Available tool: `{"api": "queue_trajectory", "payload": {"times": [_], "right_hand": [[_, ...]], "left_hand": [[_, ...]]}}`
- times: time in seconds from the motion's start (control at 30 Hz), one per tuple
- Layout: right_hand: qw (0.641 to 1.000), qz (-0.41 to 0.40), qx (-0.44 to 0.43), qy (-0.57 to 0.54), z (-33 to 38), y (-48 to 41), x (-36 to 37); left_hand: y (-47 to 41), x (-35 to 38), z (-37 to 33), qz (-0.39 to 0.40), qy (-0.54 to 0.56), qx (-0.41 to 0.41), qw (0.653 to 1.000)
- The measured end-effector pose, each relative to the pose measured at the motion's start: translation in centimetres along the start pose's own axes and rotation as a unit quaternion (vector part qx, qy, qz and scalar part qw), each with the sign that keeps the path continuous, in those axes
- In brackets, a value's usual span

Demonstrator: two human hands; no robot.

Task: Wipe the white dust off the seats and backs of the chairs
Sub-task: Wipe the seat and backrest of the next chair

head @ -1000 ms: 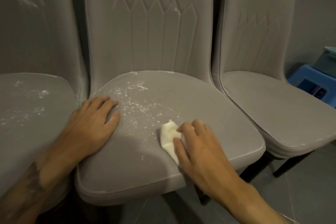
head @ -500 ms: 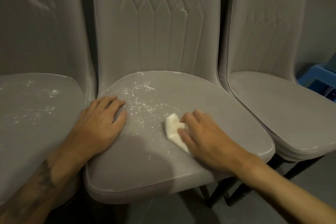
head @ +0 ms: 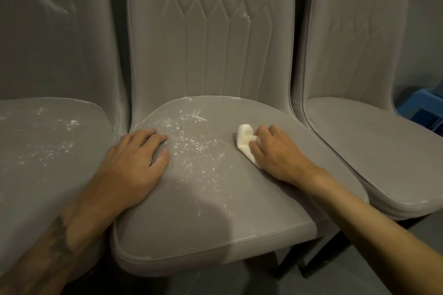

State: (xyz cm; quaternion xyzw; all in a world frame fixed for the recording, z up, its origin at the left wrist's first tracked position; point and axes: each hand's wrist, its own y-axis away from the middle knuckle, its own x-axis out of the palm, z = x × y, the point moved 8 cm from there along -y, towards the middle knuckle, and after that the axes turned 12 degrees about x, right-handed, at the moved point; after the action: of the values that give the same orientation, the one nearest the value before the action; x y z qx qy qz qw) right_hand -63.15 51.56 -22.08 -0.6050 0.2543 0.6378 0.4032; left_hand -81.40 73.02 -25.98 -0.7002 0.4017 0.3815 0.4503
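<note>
A person's left hand [head: 136, 163] rests flat, fingers straight, on the middle chair's seat [head: 215, 227]. The right hand [head: 278, 155] grips a white cloth [head: 244, 141] with curled fingers, pressing it down beside scattered white dust [head: 191, 146]. Behind, flecks mark the backrest [head: 211, 43].

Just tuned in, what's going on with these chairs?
A person is wiping white dust off the middle chair's seat. The right hand holds a white cloth against the seat's right part, beside the dust, while the left hand rests flat on its left edge. Dust speckles the left chair's seat too; the right chair's seat looks clean.
</note>
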Motion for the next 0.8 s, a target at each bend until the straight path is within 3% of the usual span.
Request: {"api": "queue_trajectory", "payload": {"times": [0.07,0.23,0.3,0.4,0.47,0.53,0.67,0.73,0.8], "right_hand": [[1.000,-0.003,-0.006,0.000,1.3,-0.5,0.3],[0.980,0.009,-0.165,-0.108,4.7,4.0,1.0],[0.987,0.010,-0.143,-0.074,3.0,1.9,1.0],[1.000,0.006,0.009,-0.021,-0.7,-3.3,0.8],[0.999,0.006,0.045,-0.017,-0.6,-4.7,1.2],[0.999,0.005,-0.007,-0.038,1.7,-3.6,1.9],[0.970,0.020,-0.201,-0.136,5.2,1.8,2.0],[0.972,0.037,-0.204,-0.112,3.7,-0.1,2.0],[0.990,0.050,-0.111,-0.070,1.2,-4.1,2.1]], "left_hand": [[0.1,0.0,0.0,-0.001,-0.001,-0.001,1.000],[0.2,-0.1,0.0,-0.003,-0.001,0.004,1.000],[0.2,-0.1,0.0,-0.003,0.001,0.005,1.000],[0.2,-0.1,-0.2,0.003,0.001,0.003,1.000],[0.2,-0.2,-0.3,0.002,0.003,0.003,1.000],[0.2,-0.2,-0.3,-0.005,0.004,0.007,1.000],[0.4,-0.4,-0.4,-0.025,0.002,0.023,0.999],[0.5,-0.5,-0.5,-0.024,-0.005,0.026,0.999],[0.5,-0.5,-0.8,-0.022,-0.015,0.038,0.999]]}}
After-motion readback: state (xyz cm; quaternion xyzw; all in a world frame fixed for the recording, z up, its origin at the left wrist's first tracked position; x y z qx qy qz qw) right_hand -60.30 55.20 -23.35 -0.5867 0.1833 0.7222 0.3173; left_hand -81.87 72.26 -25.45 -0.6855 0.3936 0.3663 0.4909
